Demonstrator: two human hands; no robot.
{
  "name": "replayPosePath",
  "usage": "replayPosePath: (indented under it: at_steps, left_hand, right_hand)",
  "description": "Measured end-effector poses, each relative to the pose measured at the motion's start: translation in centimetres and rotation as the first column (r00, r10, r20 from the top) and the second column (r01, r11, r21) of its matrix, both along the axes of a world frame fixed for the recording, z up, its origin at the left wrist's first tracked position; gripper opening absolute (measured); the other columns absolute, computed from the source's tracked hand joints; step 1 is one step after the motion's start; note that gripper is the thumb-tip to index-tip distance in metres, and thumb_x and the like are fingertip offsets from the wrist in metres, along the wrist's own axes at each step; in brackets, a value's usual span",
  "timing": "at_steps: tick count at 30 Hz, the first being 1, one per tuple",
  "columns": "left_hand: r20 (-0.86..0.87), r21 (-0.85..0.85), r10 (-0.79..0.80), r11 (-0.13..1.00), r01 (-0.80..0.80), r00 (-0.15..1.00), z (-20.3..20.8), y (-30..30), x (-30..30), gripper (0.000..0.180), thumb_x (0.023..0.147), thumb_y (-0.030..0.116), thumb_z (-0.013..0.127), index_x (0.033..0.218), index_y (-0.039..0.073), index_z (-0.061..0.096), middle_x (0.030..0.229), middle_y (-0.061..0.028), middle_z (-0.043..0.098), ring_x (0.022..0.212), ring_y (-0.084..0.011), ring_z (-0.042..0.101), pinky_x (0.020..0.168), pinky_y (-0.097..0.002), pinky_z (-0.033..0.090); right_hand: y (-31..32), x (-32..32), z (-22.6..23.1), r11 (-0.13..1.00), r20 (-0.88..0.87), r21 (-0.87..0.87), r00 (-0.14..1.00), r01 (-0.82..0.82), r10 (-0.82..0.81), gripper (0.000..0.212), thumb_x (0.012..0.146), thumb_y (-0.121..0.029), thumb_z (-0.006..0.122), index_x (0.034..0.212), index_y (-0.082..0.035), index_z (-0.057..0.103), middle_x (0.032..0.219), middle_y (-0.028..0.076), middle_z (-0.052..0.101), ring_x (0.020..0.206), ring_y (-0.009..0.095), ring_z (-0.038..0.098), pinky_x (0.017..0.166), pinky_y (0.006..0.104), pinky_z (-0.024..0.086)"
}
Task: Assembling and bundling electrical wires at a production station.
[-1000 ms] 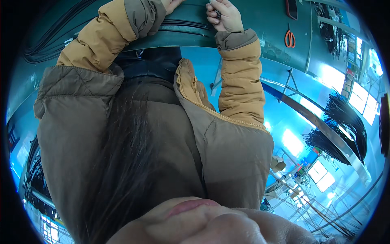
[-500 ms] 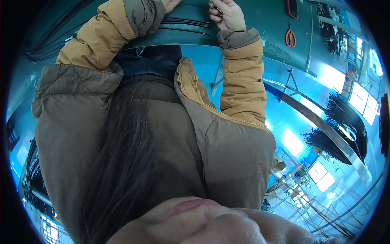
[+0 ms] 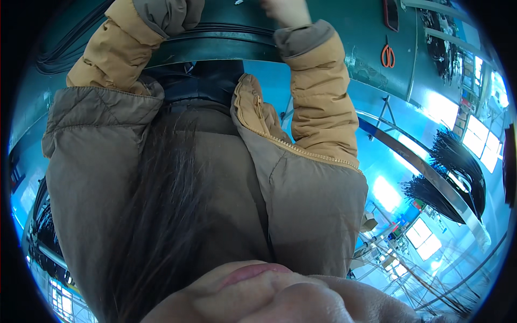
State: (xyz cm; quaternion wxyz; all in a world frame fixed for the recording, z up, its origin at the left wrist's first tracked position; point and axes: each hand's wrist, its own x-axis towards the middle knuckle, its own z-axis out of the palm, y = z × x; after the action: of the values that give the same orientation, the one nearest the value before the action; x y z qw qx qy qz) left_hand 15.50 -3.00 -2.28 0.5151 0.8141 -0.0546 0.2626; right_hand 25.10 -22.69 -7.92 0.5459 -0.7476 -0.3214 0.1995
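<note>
My right hand (image 3: 289, 12) is at the top edge over the green table (image 3: 226, 53), smeared by motion. Its fingers are partly cut off, and whether they hold anything does not show. Only the sleeve of my left arm (image 3: 134, 27) shows; the hand itself lies beyond the top edge. Between the two arms runs a bundle of thin black cables (image 3: 231, 28) along the table's near side. A small whitish piece (image 3: 238, 2) lies at the top edge, too small to name.
Orange-handled scissors (image 3: 388, 55) and a dark phone-like slab (image 3: 391, 15) lie to the right on the table. More black cables (image 3: 70, 46) curve at the far left. Further bundles of black cable (image 3: 458, 161) hang on a rack at the right.
My right hand has shifted left and up, and now blurs. My left hand has gone out past the top edge, its sleeve moving left. A small whitish piece has come into sight.
</note>
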Motion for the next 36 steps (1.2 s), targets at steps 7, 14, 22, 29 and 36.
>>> replayPosePath:
  at_steps: [7,14,22,29,36]
  left_hand:
    - [-0.152,0.125,-0.042,0.990,0.061,0.988,0.3,-0.7,-0.9,0.013,0.097,0.014,0.070,0.098,0.001,0.074,0.082,-0.0136,0.069,0.073,-0.0255,0.067,0.068,-0.0366,0.053]
    - [-0.094,0.423,-0.081,0.899,0.114,0.992,-2.5,-1.4,-0.3,0.016,0.095,0.018,0.069,0.099,0.004,0.076,0.082,-0.0179,0.067,0.076,-0.0372,0.065,0.069,-0.0451,0.054]
    - [-0.188,0.429,-0.097,0.887,0.171,0.977,-3.1,-1.9,-0.2,0.017,0.097,0.020,0.068,0.101,0.006,0.077,0.083,-0.0186,0.066,0.078,-0.0379,0.065,0.071,-0.0459,0.054]
    - [-0.240,0.488,-0.042,0.859,0.157,0.970,-2.8,-2.3,-0.8,0.020,0.099,0.024,0.065,0.103,0.007,0.076,0.086,-0.0180,0.065,0.078,-0.0382,0.065,0.071,-0.0461,0.054]
    - [-0.213,0.681,0.028,0.721,0.128,0.977,-1.5,-3.0,-1.7,0.012,0.098,0.022,0.063,0.098,0.011,0.068,0.081,-0.0127,0.060,0.072,-0.0350,0.065,0.062,-0.0443,0.053]
  right_hand:
    - [1.3,-2.0,-2.4,0.952,0.564,-0.306,0.806,0.001,0.180,0.020,0.093,-0.016,0.069,0.102,-0.001,0.061,0.093,0.024,0.067,0.084,0.046,0.065,0.073,0.0514,0.052]
    - [-3.7,0.7,-0.1,0.961,-0.596,0.169,0.799,0.220,-0.079,0.011,0.105,-0.017,0.059,0.103,-0.006,0.061,0.085,0.004,0.062,0.059,0.009,0.049,0.048,0.0211,0.038]
    - [-5.1,-0.3,0.8,0.935,-0.677,0.264,0.736,0.237,0.004,0.009,0.105,-0.015,0.061,0.104,-0.006,0.061,0.087,0.004,0.060,0.063,0.008,0.050,0.049,0.0205,0.039]
    - [-5.1,-0.4,0.4,0.911,-0.759,0.288,0.651,0.296,0.029,0.010,0.105,-0.015,0.062,0.105,-0.005,0.061,0.087,0.005,0.059,0.064,0.008,0.050,0.049,0.0214,0.040]
    - [-4.2,-2.2,2.4,0.947,-0.312,0.075,0.910,0.311,-0.274,0.012,0.103,-0.016,0.064,0.099,-0.004,0.064,0.077,0.002,0.062,0.058,0.006,0.051,0.049,0.0215,0.041]
